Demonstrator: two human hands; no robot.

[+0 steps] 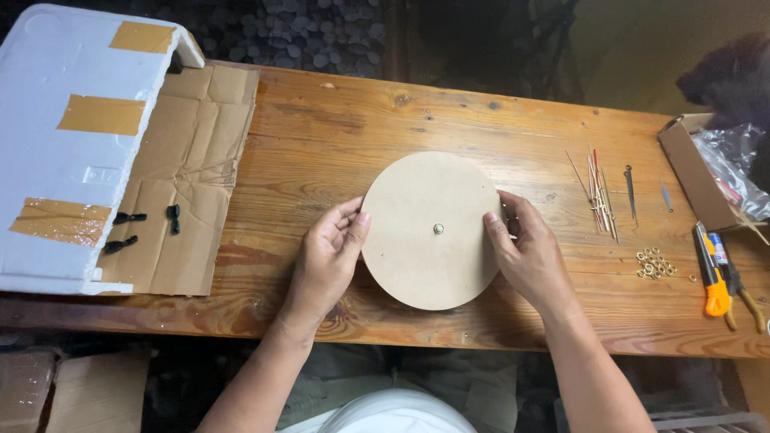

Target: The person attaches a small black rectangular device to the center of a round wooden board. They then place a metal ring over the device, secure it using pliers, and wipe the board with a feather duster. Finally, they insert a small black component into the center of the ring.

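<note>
Left grip [327,252], right grip [525,255], clasping round board [431,230] edges

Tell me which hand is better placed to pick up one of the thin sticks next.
Probably the right hand. It holds the round disc's right edge, and the thin sticks lie just beyond it. The left hand would have to cross the disc.

We see bare wooden table [337,128] open behind the round fibreboard disc [431,231]. To our right, thin sticks [597,192], brass eyelets [656,263] and an orange utility knife [712,277] crowd the way; to our left lies flattened cardboard [188,176] beside a foam box [68,144].
</note>
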